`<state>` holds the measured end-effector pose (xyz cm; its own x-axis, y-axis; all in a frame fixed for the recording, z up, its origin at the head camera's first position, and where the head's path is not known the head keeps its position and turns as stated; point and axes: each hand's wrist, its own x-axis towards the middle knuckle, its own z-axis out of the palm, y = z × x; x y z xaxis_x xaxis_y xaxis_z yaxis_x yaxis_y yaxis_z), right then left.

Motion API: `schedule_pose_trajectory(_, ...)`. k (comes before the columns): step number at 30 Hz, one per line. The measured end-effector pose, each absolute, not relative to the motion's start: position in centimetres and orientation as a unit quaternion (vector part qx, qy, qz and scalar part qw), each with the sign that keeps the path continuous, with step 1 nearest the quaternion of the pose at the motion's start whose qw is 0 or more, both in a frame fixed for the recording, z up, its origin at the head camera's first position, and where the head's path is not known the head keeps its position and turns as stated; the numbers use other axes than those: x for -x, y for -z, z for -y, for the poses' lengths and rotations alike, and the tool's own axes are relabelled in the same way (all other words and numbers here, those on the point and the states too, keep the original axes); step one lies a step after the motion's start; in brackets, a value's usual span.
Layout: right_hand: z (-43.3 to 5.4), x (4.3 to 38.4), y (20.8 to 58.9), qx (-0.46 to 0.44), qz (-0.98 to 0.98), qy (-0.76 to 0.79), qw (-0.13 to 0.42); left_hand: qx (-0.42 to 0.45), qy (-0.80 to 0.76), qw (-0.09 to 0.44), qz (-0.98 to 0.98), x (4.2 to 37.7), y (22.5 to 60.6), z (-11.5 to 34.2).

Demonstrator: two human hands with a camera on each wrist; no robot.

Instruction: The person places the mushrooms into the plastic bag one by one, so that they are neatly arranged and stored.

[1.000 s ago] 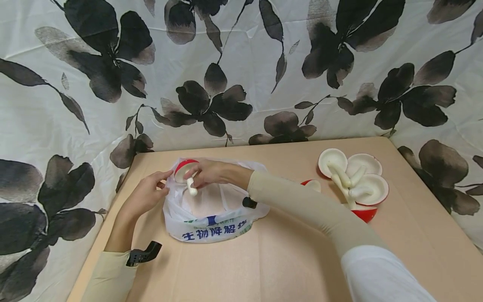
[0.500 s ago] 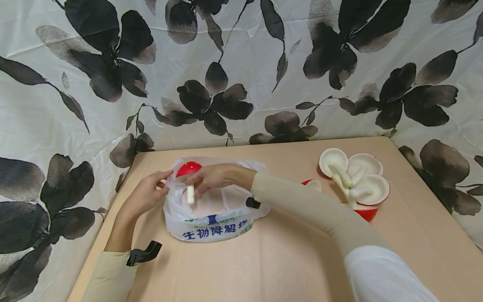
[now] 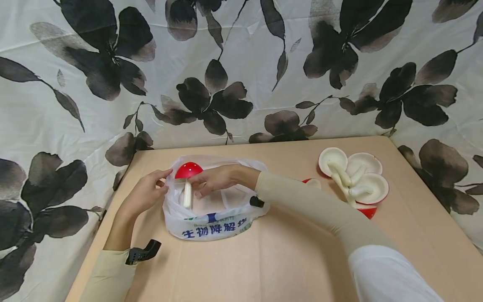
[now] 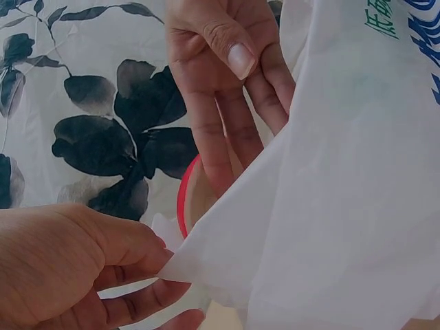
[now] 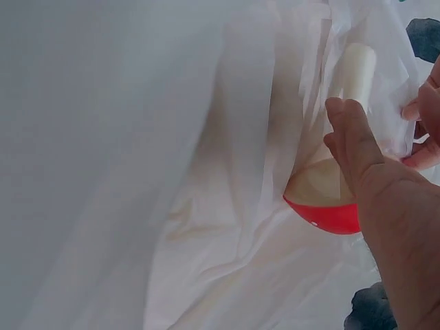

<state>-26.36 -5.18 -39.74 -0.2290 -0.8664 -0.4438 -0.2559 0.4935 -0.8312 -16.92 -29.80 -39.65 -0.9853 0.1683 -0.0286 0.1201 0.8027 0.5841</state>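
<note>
A toy mushroom (image 3: pixel 188 170) with a glossy red cap and cream stem leans inside the far left of a white plastic bag (image 3: pixel 211 233), whose mouth gapes upward. At the bag's left rim, my left hand (image 3: pixel 148 193) pinches the plastic between thumb and fingers, plainly so in the left wrist view. My right hand (image 3: pixel 215 181) reaches into the bag, its fingers nearly straight beside the stem and under the cap edge. In the right wrist view, those fingers lie against the mushroom's pale underside (image 5: pixel 320 182); the left wrist view shows the thumb apart from it.
Several more toy mushrooms (image 3: pixel 367 188) lie in a cluster at the table's far right, undersides up. Another red-and-cream mushroom (image 3: pixel 312 183) is partly hidden behind the right sleeve. A floral cloth (image 3: pixel 241 54) hangs behind the wooden table (image 3: pixel 222 268).
The mushroom has tipped so its red cap top faces the head camera and its stem points down. My right hand has loosened and shifted slightly right; the left hand stays on the rim.
</note>
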Motion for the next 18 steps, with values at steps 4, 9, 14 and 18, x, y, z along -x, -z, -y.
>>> schedule_pose_trajectory(4,5.16,26.4,39.75,0.397,-0.728,0.3,0.472,-0.079,-0.302,0.041,-0.949,17.03,39.62,29.73)
schedule_pose_trajectory(9,4.88,26.43,39.79,0.406,-0.737,0.275,0.464,-0.079,-0.301,0.045,-0.949,17.04,39.63,29.69)
schedule_pose_trajectory(14,4.57,26.59,39.88,0.414,-0.732,0.28,0.464,-0.079,-0.303,0.042,-0.949,16.93,39.59,29.69)
schedule_pose_trajectory(18,4.31,26.65,39.78,0.416,-0.721,0.289,0.473,-0.083,-0.311,0.036,-0.946,16.76,39.62,29.63)
